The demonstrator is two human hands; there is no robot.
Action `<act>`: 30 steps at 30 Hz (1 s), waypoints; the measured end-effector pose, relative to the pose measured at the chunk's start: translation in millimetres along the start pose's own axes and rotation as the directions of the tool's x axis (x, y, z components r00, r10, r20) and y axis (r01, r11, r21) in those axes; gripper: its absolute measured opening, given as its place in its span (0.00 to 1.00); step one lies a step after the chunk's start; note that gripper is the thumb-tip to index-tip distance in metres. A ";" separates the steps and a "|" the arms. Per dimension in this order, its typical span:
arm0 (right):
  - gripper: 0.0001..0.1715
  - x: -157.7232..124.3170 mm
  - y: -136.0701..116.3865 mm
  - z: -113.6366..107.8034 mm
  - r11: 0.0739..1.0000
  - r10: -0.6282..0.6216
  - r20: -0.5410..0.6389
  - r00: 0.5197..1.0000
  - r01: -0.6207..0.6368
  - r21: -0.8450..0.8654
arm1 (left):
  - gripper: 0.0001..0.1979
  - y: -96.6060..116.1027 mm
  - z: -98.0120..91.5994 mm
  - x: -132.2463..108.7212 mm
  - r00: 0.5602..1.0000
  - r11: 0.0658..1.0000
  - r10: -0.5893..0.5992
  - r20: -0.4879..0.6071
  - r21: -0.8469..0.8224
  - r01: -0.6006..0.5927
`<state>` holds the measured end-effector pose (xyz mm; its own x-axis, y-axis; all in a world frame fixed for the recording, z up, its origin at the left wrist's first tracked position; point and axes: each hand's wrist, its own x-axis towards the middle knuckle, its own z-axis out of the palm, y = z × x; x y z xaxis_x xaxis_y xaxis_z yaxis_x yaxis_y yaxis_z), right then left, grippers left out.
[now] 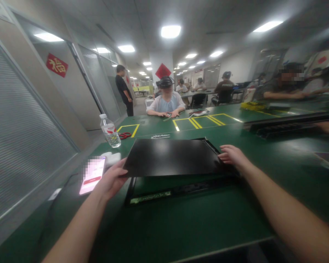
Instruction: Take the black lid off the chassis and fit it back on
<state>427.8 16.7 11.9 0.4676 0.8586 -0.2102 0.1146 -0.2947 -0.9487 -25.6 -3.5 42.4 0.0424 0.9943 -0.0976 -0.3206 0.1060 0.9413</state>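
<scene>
A flat black panel (172, 156) is held a little above a black frame (164, 191) that lies on the green table (197, 223). My left hand (112, 179) grips the panel's near left corner, thumb on top. My right hand (231, 154) holds its right edge with curled fingers. The frame's near rail shows a strip of circuit board. The panel hides most of the frame.
A lit phone (92, 175) and a white object (112, 158) lie left of the panel, with a water bottle (110, 130) and red scissors (124, 135) beyond. Long black frames (290, 125) lie at right. A person (167, 100) sits opposite; others work behind.
</scene>
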 end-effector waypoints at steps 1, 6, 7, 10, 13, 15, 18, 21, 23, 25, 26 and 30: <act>0.16 0.2 0.3 -0.4 1.000 -0.011 -0.012 1.000 0.011 -0.023 | 0.26 -2.3 -0.5 0.7 1.000 1.000 -0.012 -0.022 0.009 0.012; 0.16 6.9 5.1 -5.4 0.985 -0.083 -0.057 0.995 0.073 -0.157 | 0.30 -9.8 2.6 -0.1 0.994 0.997 -0.058 -0.097 0.036 0.061; 0.16 9.3 7.0 -6.5 0.981 -0.102 -0.058 0.993 0.091 -0.169 | 0.31 -10.0 4.0 -0.8 0.993 0.997 -0.062 -0.103 0.039 0.066; 0.14 17.7 13.3 -9.1 0.971 -0.166 -0.065 0.984 0.152 -0.183 | 0.31 -9.4 8.2 -2.6 0.991 0.996 -0.073 -0.116 0.047 0.079; 0.13 24.8 18.7 -10.1 0.960 -0.197 -0.087 0.977 0.175 -0.217 | 0.30 -9.2 10.8 -3.3 0.990 0.995 -0.080 -0.115 0.051 0.086; 0.13 27.9 21.0 -10.4 0.955 -0.203 -0.093 0.975 0.176 -0.240 | 0.31 -10.1 11.5 -3.2 0.991 0.994 -0.088 -0.103 0.058 0.095; 0.14 30.3 22.8 -11.0 0.946 -0.200 -0.106 0.974 0.164 -0.279 | 0.32 -12.1 11.3 -2.6 0.991 0.992 -0.101 -0.091 0.064 0.107; 0.15 29.5 22.6 -11.3 0.932 -0.192 -0.110 0.975 0.147 -0.330 | 0.31 -13.5 10.8 -2.3 0.990 0.992 -0.110 -0.091 0.059 0.115; 0.15 26.8 21.1 -11.0 0.920 -0.195 -0.107 0.975 0.144 -0.364 | 0.30 -13.9 11.0 -2.6 0.988 0.990 -0.120 -0.094 0.059 0.126; 0.16 22.5 18.4 -10.2 0.906 -0.201 -0.109 0.974 0.142 -0.399 | 0.31 -14.2 11.9 -3.1 0.987 0.989 -0.129 -0.101 0.066 0.136; 0.16 20.1 16.7 -9.7 0.897 -0.204 -0.113 0.973 0.139 -0.419 | 0.32 -14.3 12.5 -3.4 0.986 0.988 -0.130 -0.105 0.071 0.138; 0.16 11.8 10.2 -7.9 0.855 -0.212 -0.118 0.970 0.126 -0.503 | 0.33 -14.7 15.1 -4.5 0.983 0.985 -0.135 -0.126 0.093 0.147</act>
<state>441.4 20.5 1.6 0.5328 0.8459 0.0251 0.5975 -0.3551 -0.7189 -6.8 -9.7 33.9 -0.0342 0.9640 -0.2636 -0.2211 0.2499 0.9427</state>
